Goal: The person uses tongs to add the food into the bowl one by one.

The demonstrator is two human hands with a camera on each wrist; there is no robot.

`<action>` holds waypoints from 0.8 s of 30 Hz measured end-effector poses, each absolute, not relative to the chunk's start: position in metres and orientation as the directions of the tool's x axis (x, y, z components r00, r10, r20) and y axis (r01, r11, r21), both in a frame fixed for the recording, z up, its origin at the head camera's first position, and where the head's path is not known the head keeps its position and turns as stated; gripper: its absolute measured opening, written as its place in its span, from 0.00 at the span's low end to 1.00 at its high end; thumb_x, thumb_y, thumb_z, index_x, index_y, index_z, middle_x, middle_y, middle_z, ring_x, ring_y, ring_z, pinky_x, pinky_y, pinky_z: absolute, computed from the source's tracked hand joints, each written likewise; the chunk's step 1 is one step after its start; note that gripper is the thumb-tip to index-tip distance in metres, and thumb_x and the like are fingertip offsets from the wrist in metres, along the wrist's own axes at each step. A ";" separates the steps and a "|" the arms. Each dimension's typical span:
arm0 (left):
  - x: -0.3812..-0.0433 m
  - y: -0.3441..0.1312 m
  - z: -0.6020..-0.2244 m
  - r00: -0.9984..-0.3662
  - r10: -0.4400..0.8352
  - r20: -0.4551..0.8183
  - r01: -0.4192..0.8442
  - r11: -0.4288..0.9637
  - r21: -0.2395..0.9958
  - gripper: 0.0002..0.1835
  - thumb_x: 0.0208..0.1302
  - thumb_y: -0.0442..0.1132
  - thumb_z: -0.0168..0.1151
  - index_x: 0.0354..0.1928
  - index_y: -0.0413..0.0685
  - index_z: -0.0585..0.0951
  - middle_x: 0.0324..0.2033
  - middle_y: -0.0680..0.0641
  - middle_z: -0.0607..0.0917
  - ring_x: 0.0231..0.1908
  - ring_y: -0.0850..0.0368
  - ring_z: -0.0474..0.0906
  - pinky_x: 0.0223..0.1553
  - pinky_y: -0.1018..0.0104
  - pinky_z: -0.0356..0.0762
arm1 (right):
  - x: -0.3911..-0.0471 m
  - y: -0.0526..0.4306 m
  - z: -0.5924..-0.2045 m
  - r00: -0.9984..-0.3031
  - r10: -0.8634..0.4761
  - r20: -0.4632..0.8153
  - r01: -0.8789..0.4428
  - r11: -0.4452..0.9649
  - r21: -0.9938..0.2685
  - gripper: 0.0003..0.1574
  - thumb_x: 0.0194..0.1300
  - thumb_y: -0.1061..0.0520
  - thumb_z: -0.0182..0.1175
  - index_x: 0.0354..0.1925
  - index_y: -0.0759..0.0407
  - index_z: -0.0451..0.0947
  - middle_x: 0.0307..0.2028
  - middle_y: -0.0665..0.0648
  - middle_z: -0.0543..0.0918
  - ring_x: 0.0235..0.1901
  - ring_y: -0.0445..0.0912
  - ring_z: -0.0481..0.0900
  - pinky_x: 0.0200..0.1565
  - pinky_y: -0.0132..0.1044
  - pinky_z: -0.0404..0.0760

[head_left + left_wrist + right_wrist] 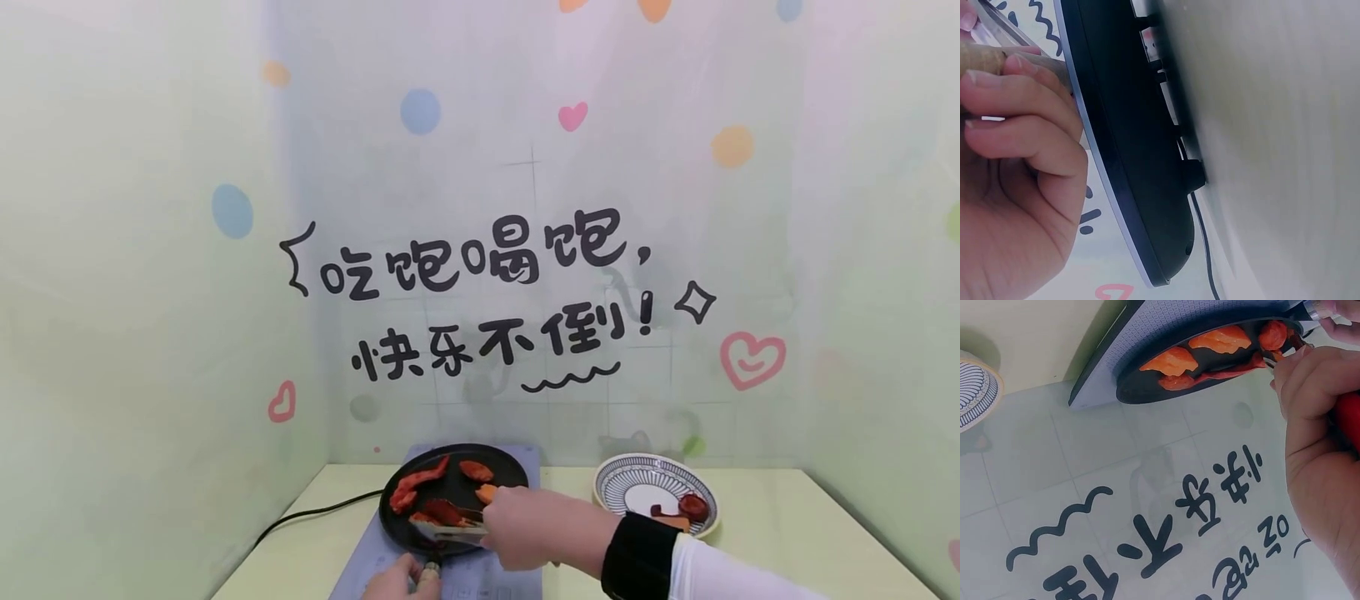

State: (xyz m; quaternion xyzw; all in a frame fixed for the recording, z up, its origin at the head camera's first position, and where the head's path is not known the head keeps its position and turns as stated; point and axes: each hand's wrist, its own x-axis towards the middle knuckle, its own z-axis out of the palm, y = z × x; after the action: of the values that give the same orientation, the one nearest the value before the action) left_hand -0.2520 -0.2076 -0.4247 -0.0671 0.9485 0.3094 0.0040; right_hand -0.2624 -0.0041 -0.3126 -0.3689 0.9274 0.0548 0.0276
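Note:
A round black frying pan [448, 467] sits on a flat induction cooker [480, 575]. Pieces of red-orange meat [476, 472] lie in it, among them a long strip [1229, 374]. My left hand [393, 581] holds the pan's wooden handle [982, 60] at the near side, fingers curled. In my right hand [521, 527] are metal tongs [457, 531], with a red part [1349, 419] showing in the palm. The tongs' tips are over the near part of the pan, at a dark red piece of meat [444, 510]. My right fingers hide part of the tongs.
Right of the cooker stands a patterned plate [622, 481] with a few pieces of food [693, 507]. A black cord [318, 507] runs left from the cooker across the pale table [780, 533]. Behind is a wall [480, 183] with dark lettering.

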 end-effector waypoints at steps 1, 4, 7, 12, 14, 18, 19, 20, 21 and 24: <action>-0.251 -0.208 -0.423 -0.992 -0.115 -0.055 -0.125 0.798 0.589 0.12 0.61 0.49 0.53 0.29 0.48 0.71 0.21 0.47 0.74 0.24 0.54 0.70 0.28 0.58 0.70 | -0.261 -0.003 -0.312 -0.733 -0.674 -0.089 -0.680 0.730 0.068 0.22 0.69 0.47 0.56 0.17 0.46 0.74 0.11 0.49 0.70 0.14 0.39 0.71 0.24 0.29 0.74; -0.249 -0.207 -0.420 -0.993 -0.100 -0.062 -0.117 0.796 0.594 0.13 0.61 0.50 0.53 0.29 0.48 0.71 0.20 0.48 0.73 0.23 0.54 0.70 0.27 0.59 0.69 | -0.258 0.000 -0.309 -0.765 -0.640 -0.075 -0.643 0.766 0.024 0.22 0.69 0.47 0.56 0.17 0.47 0.74 0.11 0.48 0.67 0.12 0.39 0.72 0.20 0.29 0.73; -0.249 -0.208 -0.418 -0.993 -0.097 -0.070 -0.120 0.791 0.600 0.13 0.61 0.50 0.54 0.29 0.48 0.72 0.20 0.48 0.73 0.22 0.54 0.69 0.26 0.60 0.67 | -0.254 0.003 -0.308 -0.785 -0.617 -0.056 -0.619 0.785 0.029 0.25 0.69 0.46 0.55 0.15 0.48 0.72 0.09 0.48 0.65 0.08 0.39 0.71 0.15 0.30 0.72; -0.249 -0.211 -0.420 -0.993 -0.088 -0.073 -0.114 0.799 0.591 0.13 0.61 0.50 0.54 0.29 0.48 0.71 0.19 0.48 0.72 0.22 0.54 0.69 0.26 0.61 0.67 | -0.248 0.014 -0.311 -0.814 -0.580 -0.044 -0.578 0.815 -0.048 0.21 0.70 0.44 0.53 0.22 0.49 0.72 0.13 0.49 0.70 0.06 0.40 0.71 0.12 0.33 0.72; -0.249 -0.212 -0.420 -0.993 -0.087 -0.076 -0.115 0.803 0.584 0.13 0.61 0.50 0.54 0.29 0.48 0.71 0.20 0.48 0.72 0.23 0.54 0.69 0.26 0.61 0.67 | -0.246 0.023 -0.313 -0.811 -0.585 -0.028 -0.577 0.807 -0.128 0.17 0.71 0.44 0.52 0.27 0.49 0.73 0.15 0.49 0.72 0.06 0.40 0.71 0.10 0.33 0.72; -0.249 -0.212 -0.419 -0.994 -0.080 -0.073 -0.108 0.806 0.582 0.13 0.60 0.50 0.55 0.29 0.48 0.72 0.20 0.49 0.72 0.23 0.54 0.69 0.27 0.61 0.66 | -0.241 0.051 -0.318 -0.772 -0.632 0.067 -0.626 0.738 -0.253 0.13 0.72 0.47 0.51 0.29 0.48 0.72 0.14 0.46 0.70 0.02 0.37 0.68 0.06 0.30 0.68; -0.249 -0.211 -0.419 -0.994 -0.078 -0.075 -0.107 0.805 0.583 0.13 0.60 0.50 0.55 0.29 0.48 0.72 0.20 0.49 0.72 0.23 0.54 0.69 0.27 0.61 0.67 | -0.239 0.059 -0.319 -0.769 -0.633 0.088 -0.627 0.722 -0.293 0.12 0.72 0.47 0.52 0.30 0.47 0.71 0.14 0.45 0.69 0.02 0.36 0.67 0.05 0.30 0.67; -0.249 -0.210 -0.419 -0.994 -0.079 -0.075 -0.108 0.805 0.584 0.13 0.61 0.50 0.56 0.29 0.49 0.72 0.20 0.49 0.72 0.23 0.55 0.69 0.27 0.61 0.67 | -0.238 0.068 -0.320 -0.766 -0.633 0.108 -0.629 0.705 -0.327 0.11 0.72 0.48 0.52 0.31 0.46 0.71 0.14 0.45 0.69 0.02 0.36 0.66 0.05 0.30 0.67; -0.249 -0.209 -0.418 -0.994 -0.078 -0.077 -0.108 0.804 0.585 0.13 0.61 0.50 0.56 0.29 0.49 0.73 0.19 0.49 0.72 0.23 0.55 0.69 0.27 0.62 0.67 | -0.236 0.078 -0.321 -0.770 -0.627 0.120 -0.622 0.693 -0.364 0.11 0.72 0.48 0.52 0.30 0.46 0.71 0.14 0.45 0.68 0.02 0.35 0.66 0.04 0.31 0.67; -0.248 -0.206 -0.416 -0.992 -0.087 -0.092 -0.125 0.786 0.605 0.12 0.62 0.49 0.56 0.30 0.48 0.72 0.20 0.49 0.72 0.23 0.55 0.69 0.26 0.62 0.66 | -0.233 0.107 -0.321 -0.798 -0.585 0.145 -0.575 0.668 -0.472 0.12 0.71 0.46 0.52 0.30 0.46 0.70 0.14 0.46 0.67 0.03 0.37 0.66 0.05 0.34 0.69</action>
State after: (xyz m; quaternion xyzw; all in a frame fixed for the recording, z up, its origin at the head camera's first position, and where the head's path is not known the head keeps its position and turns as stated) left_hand -0.2480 -0.2059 -0.4156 -0.0561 0.9446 0.3221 0.0296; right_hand -0.2330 0.1074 -0.3214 -0.3176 0.9132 -0.2553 0.0093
